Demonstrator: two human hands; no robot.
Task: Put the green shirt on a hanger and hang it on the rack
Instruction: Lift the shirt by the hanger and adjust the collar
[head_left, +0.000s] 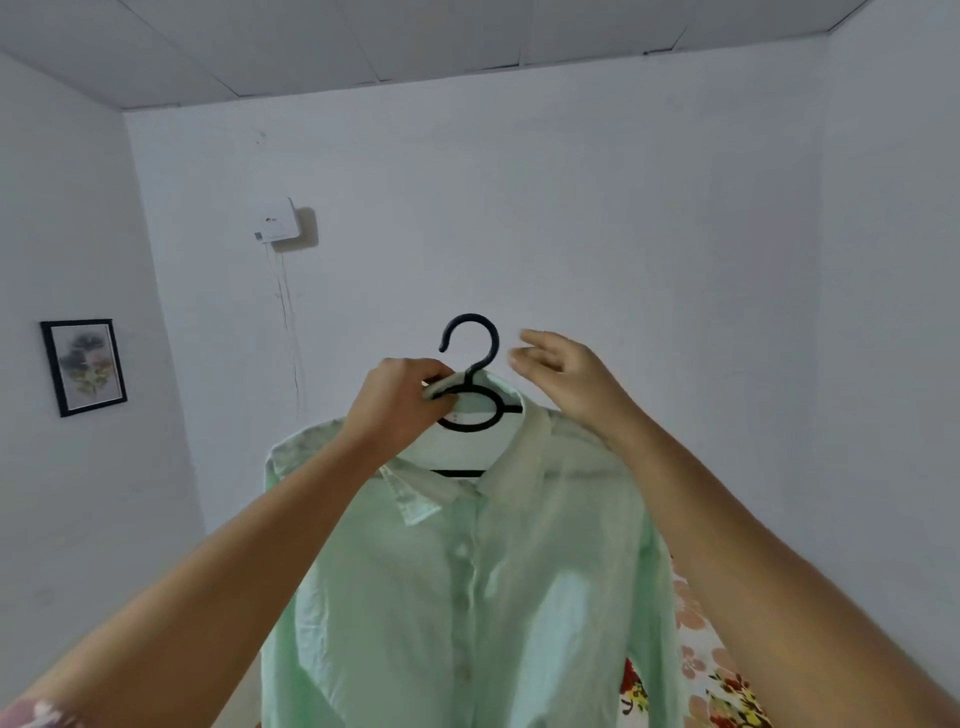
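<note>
Seen from the wearer's own head, two bare forearms reach up and forward from the bottom corners of the view. Between them hangs the green shirt (467, 571), a pale mint button-up facing the viewer. It is buttoned down the front, with its shoulders spread and its collar at the top. It is already draped on a black plastic hanger (471, 385) and held up in the air at about head height. The left hand (400, 400) has its fingers curled around the hanger's neck and the edge of the collar, and it carries the whole weight. The right hand (558, 371) is just beside the hook, slightly blurred, with relaxed, parted fingers that hold nothing. It is apart from the shirt's shoulder below it. Judging by this, the first half of the task looks finished, apart perhaps from a little straightening at the collar. Hanging the shirt is not yet done, and no rack is in view. Low on the right, behind the shirt, is a bed (711, 675) with a flowered cover. Farther back are plain white walls, with a small framed picture (84, 366) on the left and a white box (278, 221) with trailing cables.
</note>
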